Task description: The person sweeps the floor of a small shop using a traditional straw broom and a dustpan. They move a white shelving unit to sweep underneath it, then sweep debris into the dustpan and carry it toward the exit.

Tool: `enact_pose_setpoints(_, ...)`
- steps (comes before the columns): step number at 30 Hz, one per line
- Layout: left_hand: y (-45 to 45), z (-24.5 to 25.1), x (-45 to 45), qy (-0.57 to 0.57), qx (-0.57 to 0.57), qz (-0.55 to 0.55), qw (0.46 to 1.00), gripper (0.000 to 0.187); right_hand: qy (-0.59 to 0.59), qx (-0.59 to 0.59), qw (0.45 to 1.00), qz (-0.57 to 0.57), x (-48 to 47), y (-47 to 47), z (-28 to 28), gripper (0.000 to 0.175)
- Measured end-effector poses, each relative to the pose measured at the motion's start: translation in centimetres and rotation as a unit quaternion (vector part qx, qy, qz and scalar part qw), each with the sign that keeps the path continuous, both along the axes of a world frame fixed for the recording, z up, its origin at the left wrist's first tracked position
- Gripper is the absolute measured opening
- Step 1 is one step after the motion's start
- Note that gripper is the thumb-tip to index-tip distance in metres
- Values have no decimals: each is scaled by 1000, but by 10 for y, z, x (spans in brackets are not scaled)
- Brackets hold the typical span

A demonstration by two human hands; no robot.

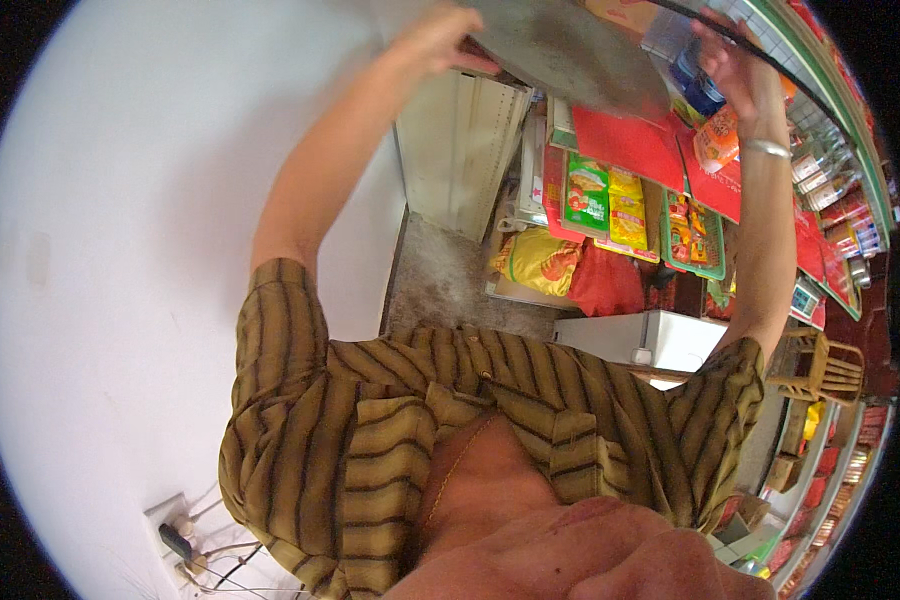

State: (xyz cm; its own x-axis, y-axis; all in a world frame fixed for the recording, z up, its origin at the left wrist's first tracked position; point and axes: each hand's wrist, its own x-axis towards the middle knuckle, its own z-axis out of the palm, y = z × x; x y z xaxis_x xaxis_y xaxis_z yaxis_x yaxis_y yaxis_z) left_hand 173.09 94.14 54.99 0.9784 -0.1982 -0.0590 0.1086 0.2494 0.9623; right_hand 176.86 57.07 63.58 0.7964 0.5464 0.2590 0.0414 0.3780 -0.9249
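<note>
Both arms are raised and reach forward. My left hand is at the edge of a smooth grey panel, its thumb under the edge and its fingers above; the panel is blurred and cut off by the top of the picture. Upper right, my right hand, with a silver bangle at the wrist, is raised beside a thin black strip. Its fingers are blurred, and whether they grip the strip does not show. Below it lies an orange printed package.
A white wall fills the left, with wired sockets low down. Ahead are a metal shelf unit, red boards, a green basket of packets and a yellow bag. A wooden chair and stocked shelves stand right.
</note>
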Motion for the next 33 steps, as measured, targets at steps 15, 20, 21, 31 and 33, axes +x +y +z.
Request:
enact_pose_setpoints(15, -140, -78, -48, -47, 147, 82, 985, 98, 164, 218, 930, -246, -86, -111, -181, 20)
enact_pose_setpoints(20, -122, -100, -75, -65, 102, -3, 993, 87, 266, 132, 931, -212, -149, -70, -235, 17)
enact_pose_setpoints(21, -117, -106, -79, -75, 89, 0, 993, 86, 328, 120, 905, -243, -157, -51, -244, 18)
enact_pose_setpoints(31, -13, -252, -177, 89, 59, 103, 989, 62, 37, -347, 936, -46, -74, 189, -381, 35)
enact_pose_setpoints(33, 5, -288, -209, 147, 86, 129, 977, 57, -120, -418, 894, -108, -24, 241, -409, 42)
